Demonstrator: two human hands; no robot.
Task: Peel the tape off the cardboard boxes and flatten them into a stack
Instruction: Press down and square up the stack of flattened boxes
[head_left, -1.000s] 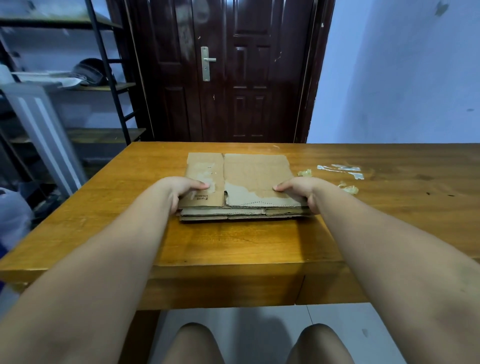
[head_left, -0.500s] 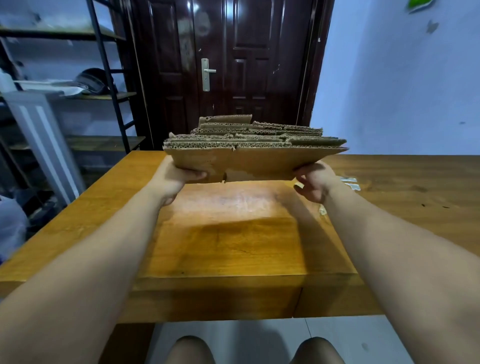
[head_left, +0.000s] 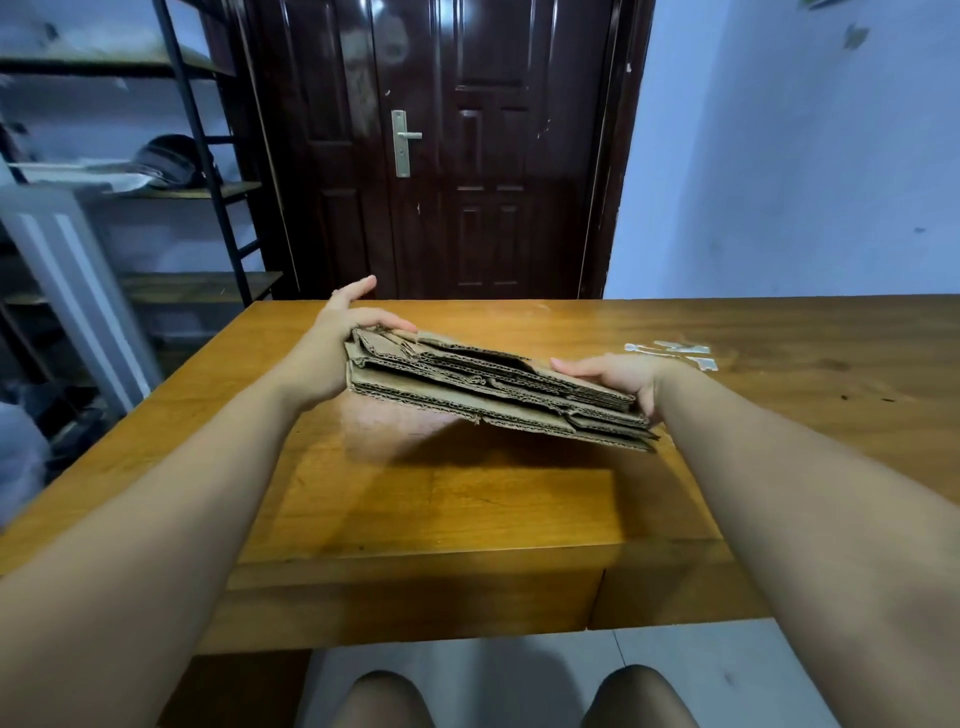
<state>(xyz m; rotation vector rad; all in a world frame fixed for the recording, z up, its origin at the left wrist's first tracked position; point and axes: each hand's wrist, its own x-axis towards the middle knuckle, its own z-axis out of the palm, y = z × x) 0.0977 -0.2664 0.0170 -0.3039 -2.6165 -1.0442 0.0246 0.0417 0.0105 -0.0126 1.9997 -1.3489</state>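
Several layers of corrugated board make up the stack of flattened cardboard (head_left: 488, 387), which is held in the air over the middle of the wooden table (head_left: 467, 509), clear of its surface. The stack tilts, its left end higher than its right, and its near edge shows the fluted layers, some slightly out of line. The left hand (head_left: 332, 348) grips the left end, with the thumb laid across the top sheet and 1 finger pointing up, free of the board; its other fingers are hidden. The right hand (head_left: 623, 376) grips the right end, thumb flat on top and the fingers out of sight beneath. A shadow lies on the table below the stack. Strips of peeled tape (head_left: 670, 351) lie on the table beyond the right hand, apart from the cardboard. Past the table's far edge stands a dark panelled door (head_left: 467, 156) with a metal handle (head_left: 402, 140). A black shelf rack (head_left: 208, 156) stands to its left and a pale blue wall (head_left: 805, 156) to its right. The person's 2 knees (head_left: 379, 701) show below the table's near edge.
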